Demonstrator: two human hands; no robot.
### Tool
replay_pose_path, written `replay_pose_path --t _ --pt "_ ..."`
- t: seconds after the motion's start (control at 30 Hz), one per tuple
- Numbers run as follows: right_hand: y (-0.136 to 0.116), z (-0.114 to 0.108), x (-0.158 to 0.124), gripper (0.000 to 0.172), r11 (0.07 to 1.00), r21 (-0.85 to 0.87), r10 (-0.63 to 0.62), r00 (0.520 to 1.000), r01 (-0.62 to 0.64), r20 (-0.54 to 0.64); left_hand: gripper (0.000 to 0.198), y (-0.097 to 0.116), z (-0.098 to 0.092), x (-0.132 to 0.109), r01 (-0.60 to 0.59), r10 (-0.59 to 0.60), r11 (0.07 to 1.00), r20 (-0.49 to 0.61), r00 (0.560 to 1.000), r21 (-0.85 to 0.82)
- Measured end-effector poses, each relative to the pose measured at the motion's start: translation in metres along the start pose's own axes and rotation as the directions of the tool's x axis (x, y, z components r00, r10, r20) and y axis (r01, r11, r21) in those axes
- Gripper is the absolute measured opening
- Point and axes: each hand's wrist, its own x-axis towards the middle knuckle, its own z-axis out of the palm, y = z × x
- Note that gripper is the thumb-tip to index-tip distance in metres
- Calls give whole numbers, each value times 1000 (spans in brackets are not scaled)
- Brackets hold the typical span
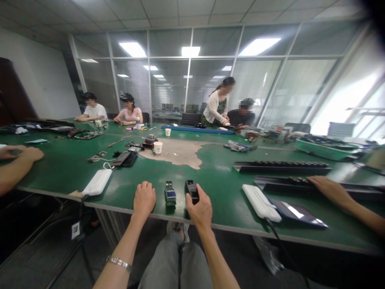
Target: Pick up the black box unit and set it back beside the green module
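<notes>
One black housing (191, 188), near table (225, 196) edge
Right hand (200, 205) half-closed around it; left hand (144, 197) curled, left of a circuit module (170, 195), whether holding anything unclear.

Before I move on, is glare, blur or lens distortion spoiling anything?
Head view: glare streaks the flat dark panel, and the right-hand window looks washed out; head view: the wide lens stretches the sides, and the top right corner is dark; head view: glare does not hide the green circuit board or black housing, but fine detail is soft.
</notes>
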Motion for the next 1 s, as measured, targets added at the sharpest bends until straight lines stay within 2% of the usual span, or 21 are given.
replay_pose_path --t 0.13,0.3,0.43,0.6,0.7,0.77,0.9,1.0 --pt "1 1 1 65 1000 -14 -26 1000 26 -10 32 0 1 0 -18 18 1000 -12 1000 -21" --pt "3 3 -1 56 997 -56 -56 998 58 37 32 -1 3 0 -22 22 999 -9 1000 -41" --pt "3 3 -6 56 993 -87 -80 996 82 30 32 -2 4 2 -15 15 999 -7 1000 -47" --pt "0 -1 -1 57 1000 -15 16 1000 -16 2 32 -3 3 4 -14 13 998 -4 1000 -55" --pt "-15 -4 8 58 992 110 67 998 -68 16 33 -3 4 4 0 0 999 -7 1000 -46" --pt "-33 -4 12 57 984 170 48 998 -56 50 34 -2 5 4 7 -8 999 -10 1000 -39" --pt "-71 5 9 56 988 150 -55 993 40 100 33 -3 5 4 3 -4 999 -16 1000 -53" --pt "-87 16 2 55 989 106 -114 986 101 125 33 -5 3 3 0 -1 998 -20 1000 -67"
